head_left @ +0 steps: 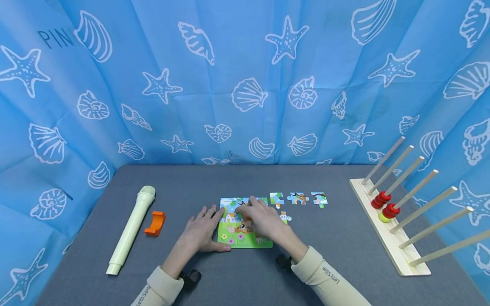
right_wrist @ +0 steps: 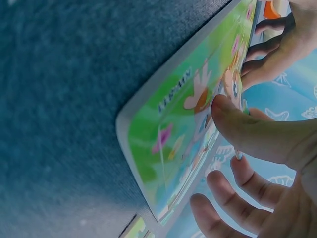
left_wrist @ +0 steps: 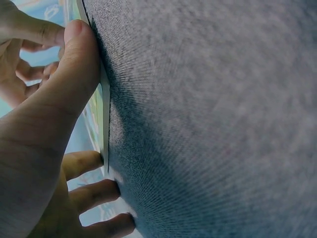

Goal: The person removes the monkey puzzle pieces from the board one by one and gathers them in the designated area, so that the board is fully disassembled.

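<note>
A jigsaw puzzle (head_left: 246, 243) with a cartoon animal, flowers and a house lies in its tray on the table. My left hand (head_left: 200, 229) rests at its left side with fingers spread; in the left wrist view the thumb (left_wrist: 81, 59) lies on the tray's near edge. Over the puzzle's upper middle, my right hand (head_left: 266, 219) pinches a puzzle piece (right_wrist: 239, 152), mostly hidden behind the thumb in the right wrist view. Beside the tray's right edge lies a loose puzzle piece (head_left: 284, 216), partly covered by the right hand in the head view.
Three more loose pieces, a corner piece (head_left: 276, 198), a middle one (head_left: 298, 198) and a right one (head_left: 319, 198), lie behind the right hand. A pale green toy microphone (head_left: 132, 229) and an orange curved block (head_left: 155, 224) lie left. A wooden peg rack (head_left: 402, 253) with beads stands right.
</note>
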Tool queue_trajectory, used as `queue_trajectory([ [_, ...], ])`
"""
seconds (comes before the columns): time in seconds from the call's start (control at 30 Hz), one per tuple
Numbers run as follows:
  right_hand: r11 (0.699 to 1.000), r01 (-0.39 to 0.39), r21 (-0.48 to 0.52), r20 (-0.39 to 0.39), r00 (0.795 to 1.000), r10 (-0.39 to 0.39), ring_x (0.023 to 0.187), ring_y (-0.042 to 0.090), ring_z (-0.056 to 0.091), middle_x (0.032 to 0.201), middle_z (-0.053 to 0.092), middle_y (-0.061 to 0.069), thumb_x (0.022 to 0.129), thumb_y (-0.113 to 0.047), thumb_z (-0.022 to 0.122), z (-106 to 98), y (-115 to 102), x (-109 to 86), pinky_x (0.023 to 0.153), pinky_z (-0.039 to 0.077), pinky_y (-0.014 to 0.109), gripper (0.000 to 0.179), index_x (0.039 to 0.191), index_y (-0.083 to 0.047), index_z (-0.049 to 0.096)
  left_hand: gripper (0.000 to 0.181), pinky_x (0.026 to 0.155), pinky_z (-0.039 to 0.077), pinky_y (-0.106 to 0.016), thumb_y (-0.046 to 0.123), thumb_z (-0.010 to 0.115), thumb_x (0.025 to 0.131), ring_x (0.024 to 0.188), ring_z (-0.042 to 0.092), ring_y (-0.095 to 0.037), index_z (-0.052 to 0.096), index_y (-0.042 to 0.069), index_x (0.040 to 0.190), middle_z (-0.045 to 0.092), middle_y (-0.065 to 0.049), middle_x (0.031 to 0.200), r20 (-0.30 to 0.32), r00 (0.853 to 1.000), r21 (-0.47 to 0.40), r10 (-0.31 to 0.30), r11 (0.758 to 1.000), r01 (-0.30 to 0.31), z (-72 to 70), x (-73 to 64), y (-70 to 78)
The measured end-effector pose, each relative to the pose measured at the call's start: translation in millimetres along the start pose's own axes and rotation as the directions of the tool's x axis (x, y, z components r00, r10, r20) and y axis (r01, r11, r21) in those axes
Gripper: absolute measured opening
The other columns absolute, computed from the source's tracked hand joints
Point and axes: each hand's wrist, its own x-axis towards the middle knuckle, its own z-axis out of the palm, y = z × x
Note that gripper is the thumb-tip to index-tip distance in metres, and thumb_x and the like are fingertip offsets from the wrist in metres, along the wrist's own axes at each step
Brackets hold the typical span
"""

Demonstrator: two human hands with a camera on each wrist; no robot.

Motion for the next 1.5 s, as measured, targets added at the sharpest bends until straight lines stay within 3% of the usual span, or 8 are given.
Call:
queue_trajectory([
  [0.27, 0.999, 0.038, -0.019, -0.033, 0.999, -0.039, 0.080, 0.017, 0.043, 0.100, 0.056, 0.006, 0.088, -0.001, 0.077, -9.6, 6.2, -4.6, 0.064, 0.039, 0.029, 0.046, 0.130, -0.018, 0.070, 0.111, 0.114, 0.032, -0.074, 0.064, 0.083, 0.074, 0.153, 0.029, -0.049, 0.034, 0.014, 0.160, 0.030, -0.021, 0.167, -0.004, 1.000, 0.006, -0.004, 1.000, 0.004, -0.6, -0.4, 0.3],
  [0.5, 0.999, -0.040, 0.004, 0.038, 0.998, 0.040, 0.089, 0.020, 0.047, 0.110, 0.058, 0.008, 0.090, -0.005, 0.077, -26.7, 15.3, -11.3, 0.067, 0.043, 0.034, 0.047, 0.133, -0.021, 0.069, 0.111, 0.115, 0.032, -0.073, 0.064, 0.083, 0.074, 0.153, 0.028, -0.048, 0.034, 0.014, 0.161, 0.030, -0.021, 0.167, -0.003, 1.000, 0.007, -0.010, 1.000, 0.010, -0.2, -0.3, 1.2],
  [0.8, 0.995, -0.084, -0.053, 0.047, 0.995, 0.086, 0.083, 0.018, 0.046, 0.103, 0.058, 0.008, 0.092, -0.010, 0.076, -46.2, 53.0, -35.0, 0.064, 0.039, 0.030, 0.041, 0.131, -0.019, 0.069, 0.111, 0.114, 0.032, -0.073, 0.063, 0.084, 0.074, 0.153, 0.029, -0.048, 0.035, 0.014, 0.160, 0.031, -0.020, 0.166, -0.018, 1.000, 0.004, -0.005, 1.000, 0.005, 1.4, -0.6, 0.7],
  [1.03, 0.985, -0.108, -0.132, 0.039, 0.993, 0.114, 0.098, 0.031, 0.062, 0.110, 0.065, 0.012, 0.085, -0.005, 0.081, -51.6, 82.9, -55.2, 0.076, 0.053, 0.049, 0.046, 0.127, -0.021, 0.072, 0.110, 0.114, 0.033, -0.073, 0.063, 0.084, 0.074, 0.153, 0.030, -0.048, 0.036, 0.015, 0.160, 0.032, -0.020, 0.166, -0.041, 0.999, 0.000, 0.006, 1.000, -0.006, 2.4, -2.1, 0.8],
  [1.1, 0.981, -0.138, -0.134, 0.042, 0.989, 0.145, 0.097, 0.029, 0.061, 0.109, 0.065, 0.011, 0.084, -0.005, 0.081, -52.5, 89.1, -59.9, 0.072, 0.052, 0.046, 0.046, 0.127, -0.022, 0.072, 0.110, 0.113, 0.034, -0.073, 0.063, 0.085, 0.073, 0.152, 0.031, -0.048, 0.037, 0.014, 0.159, 0.033, -0.021, 0.166, -0.052, 0.999, 0.002, 0.009, 1.000, -0.009, 3.1, -2.9, 0.6],
  [1.23, 0.970, -0.201, -0.134, 0.066, 0.975, 0.211, 0.106, 0.037, 0.063, 0.123, 0.063, 0.018, 0.083, -0.003, 0.082, -55.1, 98.1, -67.4, 0.068, 0.054, 0.048, 0.051, 0.130, -0.022, 0.071, 0.109, 0.113, 0.034, -0.072, 0.062, 0.085, 0.074, 0.152, 0.031, -0.048, 0.037, 0.015, 0.160, 0.033, -0.020, 0.166, -0.059, 0.998, 0.003, 0.007, 1.000, -0.007, 2.3, -3.8, 1.0],
  [1.33, 0.964, -0.232, -0.132, 0.077, 0.967, 0.243, 0.119, 0.047, 0.060, 0.136, 0.058, 0.026, 0.083, -0.001, 0.081, -57.3, 102.0, -71.3, 0.074, 0.056, 0.060, 0.059, 0.136, -0.019, 0.066, 0.109, 0.114, 0.034, -0.072, 0.062, 0.085, 0.074, 0.153, 0.030, -0.048, 0.036, 0.015, 0.160, 0.032, -0.020, 0.166, -0.056, 0.998, -0.001, 0.007, 1.000, -0.007, 1.3, -4.0, 1.6],
  [1.5, 0.960, -0.251, -0.123, 0.048, 0.965, 0.258, 0.122, 0.048, 0.058, 0.136, 0.058, 0.026, 0.087, -0.020, 0.082, -53.7, 103.7, -73.0, 0.082, 0.052, 0.070, 0.057, 0.140, -0.013, 0.062, 0.110, 0.114, 0.033, -0.073, 0.062, 0.084, 0.074, 0.153, 0.030, -0.048, 0.036, 0.014, 0.160, 0.032, -0.021, 0.166, -0.049, 0.999, -0.006, 0.012, 1.000, -0.012, 1.1, -3.9, 1.3],
])
